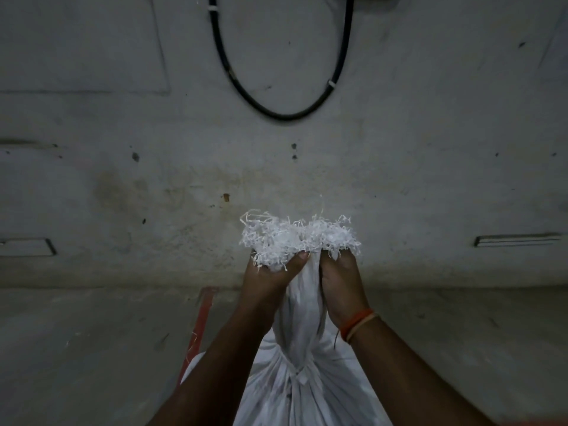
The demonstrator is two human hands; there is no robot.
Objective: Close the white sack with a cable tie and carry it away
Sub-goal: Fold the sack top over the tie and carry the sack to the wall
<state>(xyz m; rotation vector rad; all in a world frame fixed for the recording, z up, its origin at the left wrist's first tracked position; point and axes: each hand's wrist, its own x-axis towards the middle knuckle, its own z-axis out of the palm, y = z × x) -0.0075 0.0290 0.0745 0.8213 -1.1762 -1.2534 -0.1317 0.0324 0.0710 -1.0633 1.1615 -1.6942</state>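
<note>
Before a grey wall [399, 179], both hands clasp the white sack's [295, 392] gathered neck. Left hand [270, 284] and right hand [341, 287] grip below its frayed mouth [295, 238], fingers clenched round the cloth.

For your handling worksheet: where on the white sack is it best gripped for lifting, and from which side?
Grip the white sack by its gathered neck, just under the frayed mouth, from both sides. The cloth bunches narrow there and already seems cinched lower down, so fingers can wrap it, as the left hand and right hand do.

sack [304, 388]: white | cable [285, 115]: black | wall [123, 149]: grey, stained | wristband [358, 321]: orange
</note>
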